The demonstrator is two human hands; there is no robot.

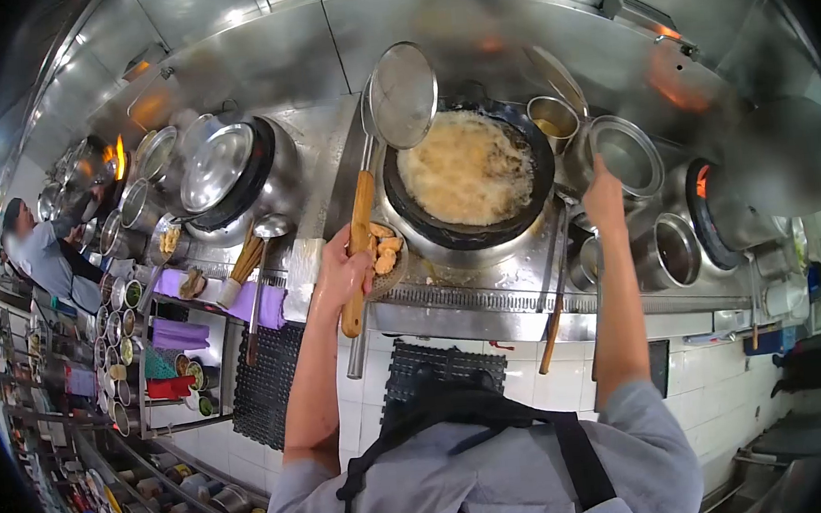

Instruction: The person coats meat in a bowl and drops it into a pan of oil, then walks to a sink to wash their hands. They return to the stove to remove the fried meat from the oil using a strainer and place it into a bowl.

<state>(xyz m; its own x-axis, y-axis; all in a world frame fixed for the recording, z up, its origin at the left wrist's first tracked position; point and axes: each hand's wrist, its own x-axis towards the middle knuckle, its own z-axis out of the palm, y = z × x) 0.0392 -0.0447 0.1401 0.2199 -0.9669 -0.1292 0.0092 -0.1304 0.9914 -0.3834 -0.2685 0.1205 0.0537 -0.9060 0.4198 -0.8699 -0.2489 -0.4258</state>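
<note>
My left hand (339, 272) is closed around the wooden handle of a round mesh skimmer (404, 95). The skimmer's head is raised at the back left rim of a black wok (403, 226), where pale oil (466, 167) bubbles and foams. A second, metal handle (357, 357) runs beside the wooden one; its head is mostly hidden. Just right of that hand, golden fried pieces (386, 256) lie in a mesh basket. My right hand (604, 203) is closed beside a metal pot with a shiny rim (655, 162). A long handle passes beneath that forearm, but its grip is hidden.
Left of the wok stands a lidded pot (217, 167), with a ladle (273, 227) near it. A small pot (554, 118) and a deep pot (675, 247) stand to the right. A wooden-handled tool (553, 327) overhangs the counter's front edge. A co-worker (44, 256) stands far left, near flames.
</note>
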